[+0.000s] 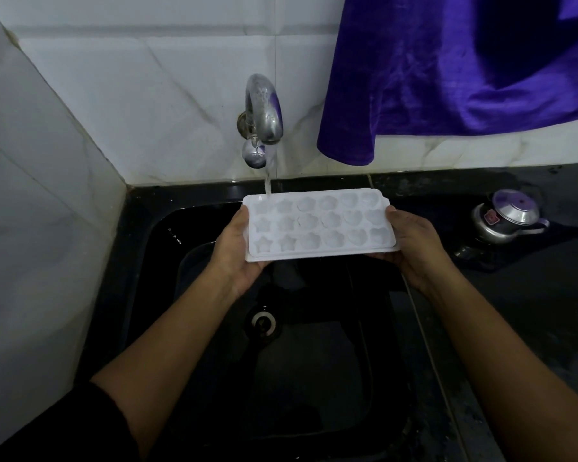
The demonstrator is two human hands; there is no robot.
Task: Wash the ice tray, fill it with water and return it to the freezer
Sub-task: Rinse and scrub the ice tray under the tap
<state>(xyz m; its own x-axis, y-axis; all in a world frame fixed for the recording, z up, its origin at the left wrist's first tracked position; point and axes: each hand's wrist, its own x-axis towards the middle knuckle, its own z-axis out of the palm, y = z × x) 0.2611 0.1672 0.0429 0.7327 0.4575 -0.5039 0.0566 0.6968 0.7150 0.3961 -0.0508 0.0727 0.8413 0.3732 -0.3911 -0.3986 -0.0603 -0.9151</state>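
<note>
Ice tray (pixel 321 225) under tap (pixel 264 111), above sink (pixel 141 228)

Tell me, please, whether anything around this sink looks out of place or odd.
Nothing looks damaged. The counter right of the sink looks wet, and a pressure cooker stands on it. A purple cloth hangs low beside the running tap. The ice tray, held at both ends, catches the stream only at its far-left corner.

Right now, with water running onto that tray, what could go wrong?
1. The stream from the tap hits only the far-left corner of the ice tray, so it may splash over the rim of the black sink and fill the moulds unevenly.
2. The left hand and right hand hold the tray only by its short ends. Once it is heavier with water, a small tilt could spill the shallow moulds.
</note>
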